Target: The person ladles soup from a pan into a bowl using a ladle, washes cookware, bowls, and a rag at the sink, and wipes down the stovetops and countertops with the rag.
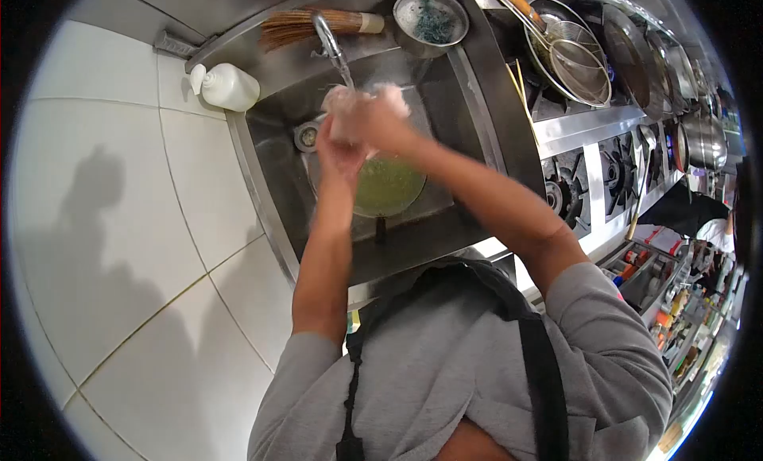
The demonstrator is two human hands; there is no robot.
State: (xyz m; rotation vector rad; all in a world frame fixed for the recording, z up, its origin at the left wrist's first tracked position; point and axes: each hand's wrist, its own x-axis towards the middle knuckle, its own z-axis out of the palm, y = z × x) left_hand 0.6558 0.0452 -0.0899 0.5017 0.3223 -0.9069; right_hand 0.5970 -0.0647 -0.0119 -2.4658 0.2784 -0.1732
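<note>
Water runs from the tap (327, 40) onto a pale whitish-pink item (393, 99) in the sink (286, 195). My right hand (377, 125) is closed over it, blurred by motion. Below and beside it, my left hand (338, 149) is closed with its fingers against the same item, partly hidden by the right. Whether the item is cloth, lather or food cannot be told. Under my wrists, a round pan (389, 189) with greenish liquid sits in the sink, its handle toward me.
A white pump bottle (230, 87) stands at the sink's left edge. Behind the sink lie a bundled-stick brush (318, 25) and a metal bowl (430, 22) with a dark scourer. At right are strainers (579, 60), pans and gas burners (560, 195). Part of a person (715, 234) shows far right.
</note>
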